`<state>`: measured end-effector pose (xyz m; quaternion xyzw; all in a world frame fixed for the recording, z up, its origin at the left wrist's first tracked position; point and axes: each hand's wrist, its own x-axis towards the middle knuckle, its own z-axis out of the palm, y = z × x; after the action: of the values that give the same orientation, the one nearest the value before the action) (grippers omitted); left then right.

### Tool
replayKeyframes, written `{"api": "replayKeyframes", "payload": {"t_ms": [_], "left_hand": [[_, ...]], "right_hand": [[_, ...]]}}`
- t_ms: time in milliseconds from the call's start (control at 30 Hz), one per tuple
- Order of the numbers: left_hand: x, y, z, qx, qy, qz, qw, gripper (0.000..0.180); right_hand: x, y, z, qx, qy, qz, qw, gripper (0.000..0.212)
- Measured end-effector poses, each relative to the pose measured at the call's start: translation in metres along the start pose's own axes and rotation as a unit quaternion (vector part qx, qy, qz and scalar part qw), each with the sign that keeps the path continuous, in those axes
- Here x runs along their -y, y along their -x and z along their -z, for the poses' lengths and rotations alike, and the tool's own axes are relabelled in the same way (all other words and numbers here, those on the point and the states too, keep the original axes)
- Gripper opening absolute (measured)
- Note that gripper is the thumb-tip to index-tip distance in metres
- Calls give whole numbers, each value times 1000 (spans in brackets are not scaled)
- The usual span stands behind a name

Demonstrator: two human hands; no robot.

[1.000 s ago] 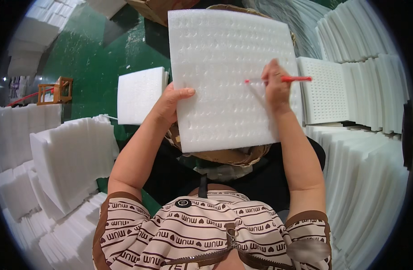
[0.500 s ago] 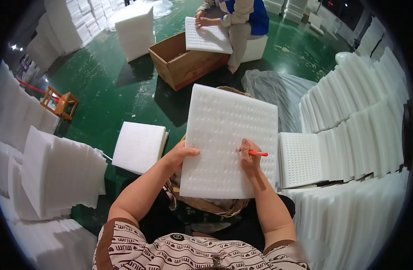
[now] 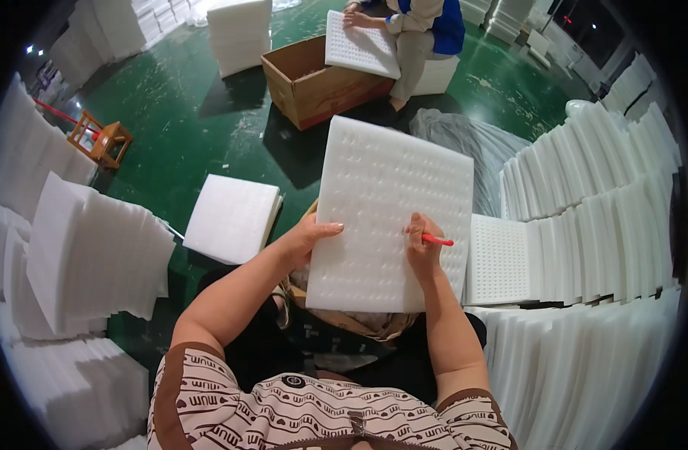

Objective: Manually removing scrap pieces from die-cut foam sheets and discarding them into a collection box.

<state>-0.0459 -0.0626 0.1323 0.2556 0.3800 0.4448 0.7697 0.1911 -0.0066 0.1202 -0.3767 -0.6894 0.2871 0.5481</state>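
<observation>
A thick white foam board [image 3: 366, 270] lies tilted over my lap, its top face dotted with rows of small holes or dimples. My left hand [image 3: 306, 238] clasps its left edge, thumb on top and the other fingers hidden beneath. Over the right half of the board, my right hand [image 3: 424, 247] is closed around a slim red pen-like tool [image 3: 438, 240]. The tool's red end sticks out to the right; its tip is hidden by my fingers. Under the board shows part of a wicker basket [image 3: 381, 330], its contents mostly covered.
White foam sheets are stacked at my right [image 3: 584, 255] and left [image 3: 104, 255]. A small foam pile [image 3: 231, 217] sits on the green floor. Ahead, a co-worker handles another holed board [image 3: 363, 45] over a cardboard box [image 3: 314, 97]. A wooden stool [image 3: 102, 141] stands far left.
The whole scene sits higher in the picture, as the view has tilted. Both hands keep their holds, and my right hand has hardly shifted over the board.
</observation>
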Motion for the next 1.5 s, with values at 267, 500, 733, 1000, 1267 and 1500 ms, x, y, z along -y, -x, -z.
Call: {"api": "replayKeyframes", "payload": {"t_ms": [267, 500, 733, 1000, 1267, 1500], "left_hand": [[0, 9, -3, -7, -24, -10, 1000, 74], [13, 8, -3, -66, -30, -24, 997, 71], [10, -2, -9, -134, -73, 63, 986, 76], [16, -17, 1, -180, -87, 102, 974, 74], [10, -22, 0, -169, -104, 117, 973, 73], [6, -23, -3, -170, -83, 112, 976, 71]], "right_hand": [[1, 3, 0, 28, 13, -15, 999, 32], [-21, 16, -6, -13, -61, -130, 990, 28], [-8, 12, 12, -5, -17, -185, 983, 40], [-25, 12, 27, -47, -198, -268, 942, 42], [-24, 8, 5, 137, 85, -77, 984, 37], [-14, 8, 15, 76, -25, -192, 978, 37]]}}
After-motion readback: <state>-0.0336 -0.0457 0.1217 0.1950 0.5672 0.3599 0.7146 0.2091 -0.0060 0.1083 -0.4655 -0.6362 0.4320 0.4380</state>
